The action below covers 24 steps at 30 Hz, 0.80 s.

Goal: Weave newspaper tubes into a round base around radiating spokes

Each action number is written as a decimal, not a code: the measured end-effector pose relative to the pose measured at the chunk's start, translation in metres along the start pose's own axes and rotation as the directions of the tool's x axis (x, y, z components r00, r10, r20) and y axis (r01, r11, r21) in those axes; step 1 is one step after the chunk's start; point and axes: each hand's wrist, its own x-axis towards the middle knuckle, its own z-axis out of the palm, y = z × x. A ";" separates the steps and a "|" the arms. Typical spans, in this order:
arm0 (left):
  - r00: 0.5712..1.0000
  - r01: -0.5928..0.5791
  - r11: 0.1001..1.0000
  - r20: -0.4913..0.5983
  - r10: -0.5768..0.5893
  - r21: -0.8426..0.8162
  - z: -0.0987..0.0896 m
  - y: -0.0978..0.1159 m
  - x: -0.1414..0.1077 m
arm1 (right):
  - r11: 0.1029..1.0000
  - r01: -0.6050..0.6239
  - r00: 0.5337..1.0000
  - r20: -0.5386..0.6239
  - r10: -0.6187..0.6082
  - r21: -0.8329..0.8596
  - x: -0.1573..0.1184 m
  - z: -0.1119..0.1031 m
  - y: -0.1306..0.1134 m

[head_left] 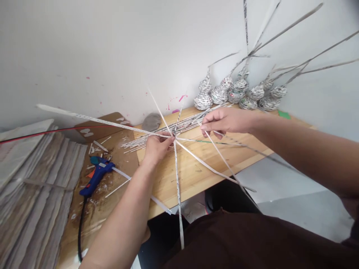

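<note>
Rolled newspaper strips [177,175] fan out like spokes from one crossing point above the wooden table. My left hand [159,147] pinches them at that crossing, thumb and fingers closed. To the right, my right hand [217,123] is closed on a thin pale paper strip [220,151], which slants down toward the lower right. A second, darker strip trails from beneath the right hand across my forearm's underside; whether the fingers hold it too I cannot tell. Below and behind the hands lies a pile of loose paper sticks [134,142].
Several woven paper gourd shapes [203,98] stand along the wall, long strips jutting from some. A blue glue gun [97,175] rests on stained cardboard [112,186] at left. Beside it rises a tied stack of old papers [36,201]. A grey stone-like lump [151,122] sits behind.
</note>
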 end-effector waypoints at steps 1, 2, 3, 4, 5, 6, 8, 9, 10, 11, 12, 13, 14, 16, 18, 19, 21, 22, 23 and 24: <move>1.000 -0.005 1.000 0.015 0.005 0.006 0.000 -0.001 0.001 | 1.000 -0.006 0.999 -0.036 0.005 -0.014 -0.004 -0.006 -0.003; 0.999 -0.008 1.000 0.034 0.008 0.011 -0.001 -0.001 0.002 | 1.000 -0.009 0.997 -0.072 0.007 -0.030 -0.007 -0.011 -0.006; 0.998 -0.011 1.000 0.056 0.010 0.013 -0.001 -0.002 0.003 | 0.999 -0.009 0.995 -0.098 0.004 -0.045 -0.009 -0.015 -0.009; 0.998 -0.013 1.000 0.069 0.012 0.007 -0.002 -0.004 0.004 | 0.998 -0.005 0.993 -0.114 -0.002 -0.058 -0.009 -0.018 -0.011; 0.997 -0.016 1.000 0.077 0.016 0.002 -0.003 -0.005 0.005 | 0.998 0.002 0.992 -0.123 -0.009 -0.064 -0.008 -0.022 -0.013; 0.996 -0.015 1.000 0.087 0.016 -0.004 -0.003 -0.006 0.005 | 0.998 0.009 0.992 -0.125 -0.017 -0.065 -0.006 -0.025 -0.016; 0.997 -0.006 0.999 0.083 0.009 -0.033 -0.002 -0.008 0.006 | 0.998 0.024 0.992 -0.123 -0.031 -0.051 0.001 -0.031 -0.022; 0.996 0.003 0.999 0.088 0.001 -0.049 -0.001 -0.009 0.006 | 0.999 0.034 0.992 -0.118 -0.038 -0.039 0.005 -0.035 -0.026; 0.994 -0.003 0.998 0.108 0.010 -0.058 0.000 -0.009 0.005 | 0.999 0.045 0.993 -0.111 -0.048 -0.026 0.010 -0.038 -0.030; 0.993 -0.016 0.998 0.120 0.023 -0.056 0.002 -0.009 0.003 | 0.998 0.057 0.993 -0.103 -0.058 -0.014 0.015 -0.041 -0.034; 0.990 -0.028 0.999 0.138 0.032 -0.028 0.005 -0.009 0.001 | 0.997 0.072 0.993 -0.097 -0.072 -0.007 0.020 -0.044 -0.039; 0.988 -0.039 0.999 0.148 0.039 0.002 0.007 -0.009 -0.001 | 0.996 0.090 0.991 -0.097 -0.090 -0.006 0.025 -0.046 -0.043; 0.986 -0.050 0.999 0.157 0.046 0.022 0.010 -0.009 -0.003 | 0.994 0.111 0.988 -0.104 -0.112 -0.014 0.030 -0.047 -0.048; 0.981 -0.065 0.997 0.188 0.055 0.048 0.015 -0.008 -0.006 | 0.985 0.164 0.975 -0.145 -0.169 -0.049 0.039 -0.050 -0.059; 0.980 -0.058 0.997 0.194 0.047 0.052 0.018 -0.007 -0.007 | 0.972 0.216 0.954 -0.195 -0.229 -0.088 0.047 -0.053 -0.072; 0.979 -0.056 0.997 0.197 0.044 0.055 0.018 -0.008 -0.007 | 0.966 0.236 0.942 -0.220 -0.254 -0.103 0.049 -0.055 -0.079; 0.978 -0.058 0.996 0.202 0.045 0.062 0.018 -0.009 -0.007 | 0.955 0.269 0.919 -0.262 -0.294 -0.125 0.052 -0.059 -0.092; 0.978 -0.059 0.996 0.204 0.044 0.065 0.018 -0.009 -0.006 | 0.949 0.286 0.908 -0.278 -0.313 -0.135 0.053 -0.061 -0.099; 0.978 -0.058 0.996 0.204 0.044 0.067 0.018 -0.010 -0.005 | 0.942 0.303 0.897 -0.290 -0.333 -0.144 0.052 -0.063 -0.105; 0.978 -0.057 0.996 0.204 0.042 0.068 0.018 -0.011 -0.005 | 0.936 0.318 0.888 -0.296 -0.350 -0.152 0.052 -0.064 -0.110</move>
